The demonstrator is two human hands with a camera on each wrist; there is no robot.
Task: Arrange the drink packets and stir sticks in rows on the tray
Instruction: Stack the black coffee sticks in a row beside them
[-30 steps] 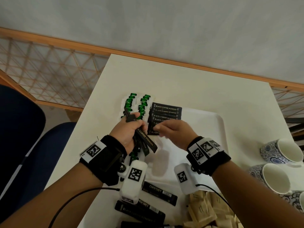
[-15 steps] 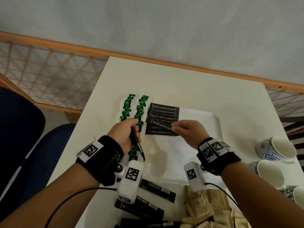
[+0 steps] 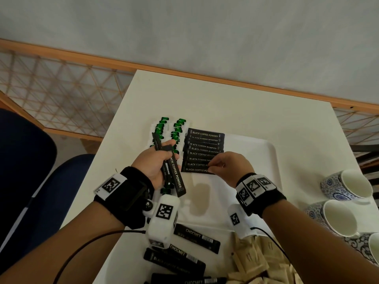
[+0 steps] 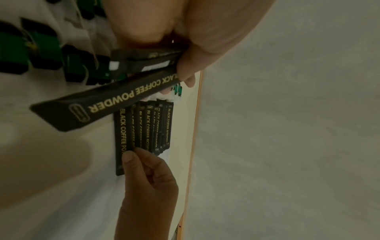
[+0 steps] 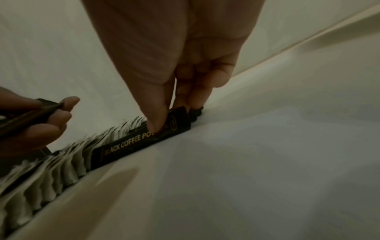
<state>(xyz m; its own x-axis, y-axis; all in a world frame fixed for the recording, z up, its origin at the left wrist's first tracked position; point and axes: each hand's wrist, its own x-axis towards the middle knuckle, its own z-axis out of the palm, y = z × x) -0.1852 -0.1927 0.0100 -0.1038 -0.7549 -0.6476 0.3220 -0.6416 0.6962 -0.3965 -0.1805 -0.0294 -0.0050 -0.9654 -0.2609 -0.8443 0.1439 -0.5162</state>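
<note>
A white tray point(image 3: 256, 160) lies on the table. At its far left stand two rows of green-tagged tea bags point(image 3: 177, 128), then a column of black coffee powder packets point(image 3: 204, 144). My left hand point(image 3: 158, 160) grips a bundle of black coffee packets point(image 3: 174, 175) point(image 4: 115, 100) above the tray's left side. My right hand point(image 3: 227, 162) pinches the right end of the nearest packet in the column point(image 3: 194, 170) point(image 5: 131, 144), which lies flat on the tray. No stir sticks show clearly.
Loose black packets point(image 3: 196, 240) and tan sachets point(image 3: 258, 261) lie in a heap at the near edge. Three blue-patterned mugs point(image 3: 346, 185) stand on the table at the right. A blue chair point(image 3: 51, 191) is to the left. A wooden rail point(image 3: 184, 72) runs behind the table.
My right hand took a packet from the bundle and laid it at the near end of the column. My left hand turned the bundle so its label faces up.
</note>
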